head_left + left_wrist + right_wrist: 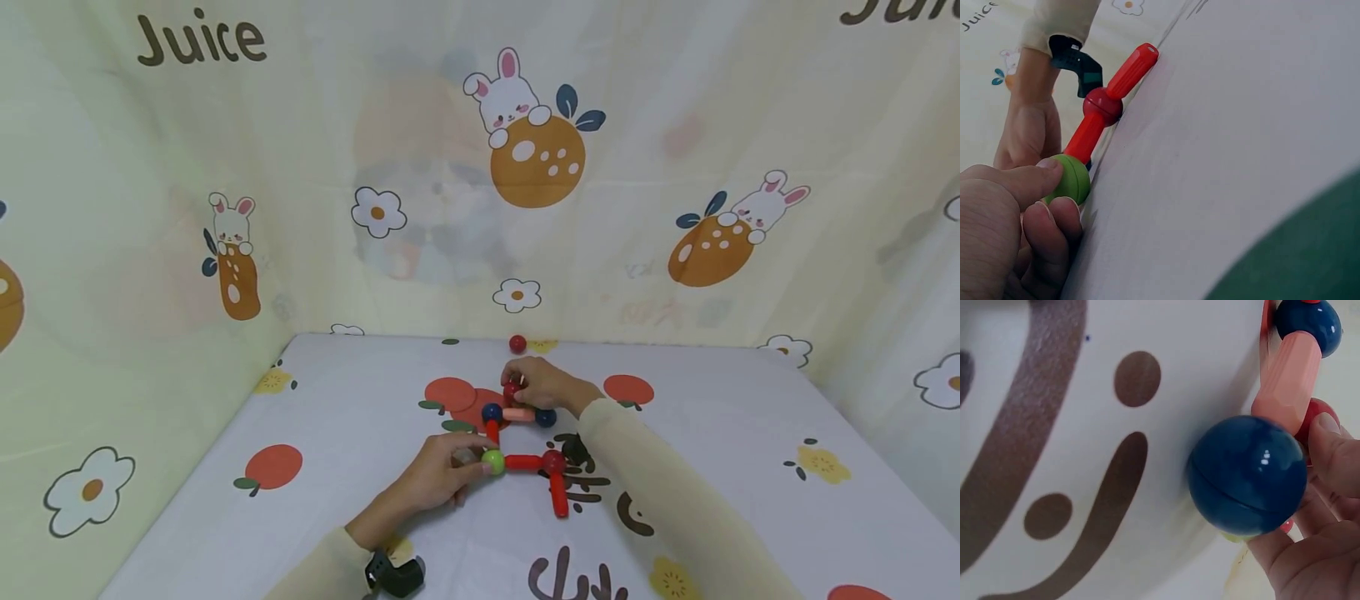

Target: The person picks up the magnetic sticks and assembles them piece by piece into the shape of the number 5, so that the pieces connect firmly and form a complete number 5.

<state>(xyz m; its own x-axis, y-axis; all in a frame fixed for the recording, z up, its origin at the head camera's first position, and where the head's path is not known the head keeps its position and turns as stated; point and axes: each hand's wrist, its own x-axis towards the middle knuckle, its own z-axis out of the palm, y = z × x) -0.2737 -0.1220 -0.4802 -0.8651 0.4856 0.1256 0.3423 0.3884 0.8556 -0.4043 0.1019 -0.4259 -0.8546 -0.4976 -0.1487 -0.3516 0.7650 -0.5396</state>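
My left hand (442, 471) pinches a green ball (1074, 180) between thumb and fingers. From that ball a red rod (523, 462) runs to a red ball (1102, 106), which carries another red rod (558, 496). A further red rod (492, 432) links the green ball's side to a dark blue ball (492, 413). A pink rod (1288, 381) joins this one to a second blue ball (1247, 476). Just behind the pink rod, my right hand (546, 385) grips another red ball (512, 389) with thumb and fingertips. Its underside is partly hidden by the fingers.
A loose red ball (517, 343) lies at the table's back edge, near the printed curtain (420, 275). A white cloth (337, 433) with fruit prints covers the table. Dark wrist devices sit on both wrists, the left one (395, 574) near the front.
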